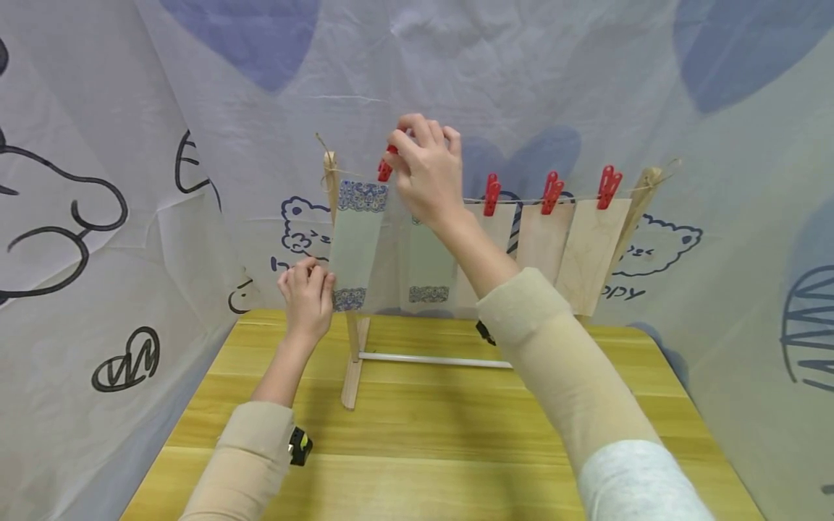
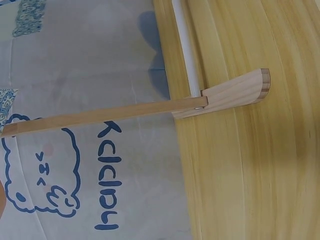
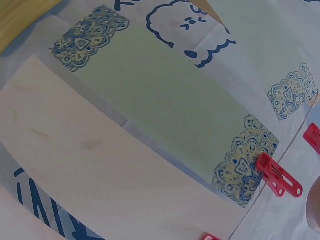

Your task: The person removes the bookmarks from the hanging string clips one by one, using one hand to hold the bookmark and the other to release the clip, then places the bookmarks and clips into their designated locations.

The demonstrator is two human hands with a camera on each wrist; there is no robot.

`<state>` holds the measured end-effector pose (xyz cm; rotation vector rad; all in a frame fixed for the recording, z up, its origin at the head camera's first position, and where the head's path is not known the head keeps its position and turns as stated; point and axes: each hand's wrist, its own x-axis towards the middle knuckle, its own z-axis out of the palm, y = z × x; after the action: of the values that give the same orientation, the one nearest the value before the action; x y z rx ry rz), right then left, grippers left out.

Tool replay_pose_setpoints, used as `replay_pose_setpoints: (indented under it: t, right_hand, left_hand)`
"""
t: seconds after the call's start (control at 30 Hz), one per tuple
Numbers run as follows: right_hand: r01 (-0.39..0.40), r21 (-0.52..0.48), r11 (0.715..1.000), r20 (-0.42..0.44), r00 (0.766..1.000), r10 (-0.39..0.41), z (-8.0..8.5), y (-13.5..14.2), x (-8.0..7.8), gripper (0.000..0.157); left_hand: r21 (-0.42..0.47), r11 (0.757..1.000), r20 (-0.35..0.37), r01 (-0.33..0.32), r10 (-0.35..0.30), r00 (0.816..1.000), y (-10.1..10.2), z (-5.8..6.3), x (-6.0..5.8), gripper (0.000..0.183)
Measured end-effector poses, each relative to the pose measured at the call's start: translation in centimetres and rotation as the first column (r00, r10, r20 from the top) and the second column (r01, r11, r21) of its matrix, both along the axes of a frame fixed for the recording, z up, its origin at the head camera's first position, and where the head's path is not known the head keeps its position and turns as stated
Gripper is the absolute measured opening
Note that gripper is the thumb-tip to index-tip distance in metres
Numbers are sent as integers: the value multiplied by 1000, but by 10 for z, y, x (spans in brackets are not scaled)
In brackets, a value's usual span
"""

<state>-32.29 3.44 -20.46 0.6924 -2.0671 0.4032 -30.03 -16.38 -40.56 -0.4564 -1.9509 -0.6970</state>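
Note:
My right hand (image 1: pixel 426 166) is raised at the twine and pinches a red clothespin (image 1: pixel 385 168) at the top right corner of a pale green card (image 1: pixel 355 250) with blue patterned bands. My left hand (image 1: pixel 308 297) is at that card's lower left edge, fingers bent and tips right at the edge; I cannot tell whether they pinch it. A second green card (image 3: pixel 165 95) hangs beside it, a red clothespin (image 3: pixel 277 175) on its patterned top end. In the left wrist view only a sliver of the left hand (image 2: pixel 2 200) shows.
Three plain cream cards, the end one (image 1: pixel 593 253) at the right, hang from red clothespins on the twine (image 1: pixel 526 201). The wooden rack has a foot (image 1: pixel 352 383) and a white bottom rod (image 1: pixel 433 359) on the wood-grain table (image 1: pixel 404 463). A printed cloth (image 1: pixel 508 65) hangs behind.

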Motion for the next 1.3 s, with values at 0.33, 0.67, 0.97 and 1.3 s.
replay_pose_setpoints:
  t: [0.33,0.67,0.97,1.3]
  right_hand:
    - [-42,-26,999,-55,998,40,-5,10,6,18]
    - [-77,-43,996,-106,992,72,-20,22,12,18]
    - [-74,-72,995,-146,987,63,-38,35,19,20]
    - [-56,-37,998,-195,980,47,-60,48,25,25]
  left_hand:
    - [25,1000,15,-6,6,1000,-5,-3,3,43]
    - [5,1000,38,-22,22,999,-12,-8,9,44]
    - [0,1000,35,-22,22,999,-17,-12,16,44]
    - [17,1000,28,-23,22,999,-22,-20,24,43]
